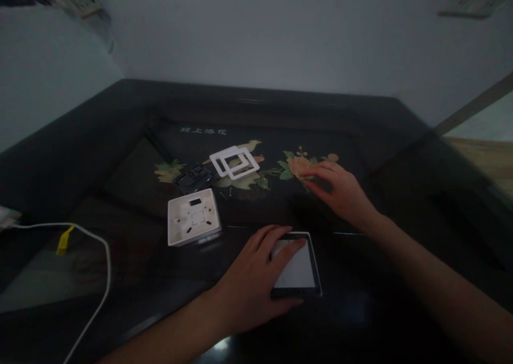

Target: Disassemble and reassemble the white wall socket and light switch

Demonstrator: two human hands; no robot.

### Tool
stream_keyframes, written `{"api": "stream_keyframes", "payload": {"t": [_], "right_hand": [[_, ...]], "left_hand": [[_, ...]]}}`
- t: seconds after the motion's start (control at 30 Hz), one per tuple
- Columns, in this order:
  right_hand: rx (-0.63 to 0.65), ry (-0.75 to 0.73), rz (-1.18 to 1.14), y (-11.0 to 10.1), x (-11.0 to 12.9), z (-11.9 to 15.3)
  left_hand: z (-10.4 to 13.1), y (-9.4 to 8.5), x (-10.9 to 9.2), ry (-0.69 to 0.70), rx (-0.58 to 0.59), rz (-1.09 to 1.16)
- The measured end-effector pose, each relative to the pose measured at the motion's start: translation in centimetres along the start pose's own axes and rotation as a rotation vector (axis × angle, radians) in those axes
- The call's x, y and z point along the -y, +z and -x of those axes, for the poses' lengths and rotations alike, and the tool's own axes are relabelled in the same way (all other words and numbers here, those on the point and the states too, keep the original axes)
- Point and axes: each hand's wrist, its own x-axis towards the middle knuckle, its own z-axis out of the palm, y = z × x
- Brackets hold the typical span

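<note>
L hand (260,281), fingers spread, lay on the panel (298,270), thumb near its close edge; R hand (340,193) was part-open at the flower print (300,166), grip unclear. White box (193,217) sat farther L, w/ black plate (195,178) beyond, then 2 overlapping frames (243,163) on tabletop (240,107).

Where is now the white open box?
In the head view, the white open box lies left of the left hand, just below the black plate.

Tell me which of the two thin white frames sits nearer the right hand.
The right-side frame, nearer the right hand. It overlaps the left-side frame, which lies farther from that hand.
</note>
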Motion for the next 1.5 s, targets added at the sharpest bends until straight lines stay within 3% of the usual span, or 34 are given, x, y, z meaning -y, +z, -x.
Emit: {"api": "stream_keyframes", "payload": {"t": [0.1, 0.2, 0.4, 0.6, 0.77, 0.83, 0.9, 1.07, 1.5], "right_hand": [[0.02, 0.111, 0.043, -1.2, -2.2, 4.6], [0.033, 0.187, 0.072, -0.9, -3.6, 7.7], [0.024, 0.26, 0.023, -0.3, -4.1, 8.6], [-0.045, 0.359, -0.126, -4.8, -2.8, 10.1], [-0.31, 0.663, -0.753, -7.6, -0.8, 11.7], [-0.395, 0.678, -1.023, -7.5, -0.3, 11.9], [-0.396, 0.639, -1.148, -7.0, 0.0, 12.1], [-0.287, 0.574, -1.021, -6.3, 0.6, 13.2], [-0.279, 0.343, -0.606, -7.7, 2.3, 13.5]], "left_hand": [[0.0, 0.5, 0.2, 0.014, -0.04, -0.007], [-0.4, 1.0, 0.5, 0.038, -0.109, 0.005], [-1.9, 0.9, 0.1, 0.012, -0.066, -0.047], [-2.5, 1.1, -1.8, -0.062, -0.053, -0.203], [-2.8, 1.6, -2.8, -0.042, -0.081, -0.302], [-2.8, 1.7, -2.7, -0.026, -0.088, -0.303], [-2.7, 1.7, -2.5, -0.011, -0.093, -0.292], [-2.1, 1.5, -1.9, -0.006, -0.112, -0.24], [-2.0, 1.8, -1.4, 0.032, -0.17, -0.168]]}}
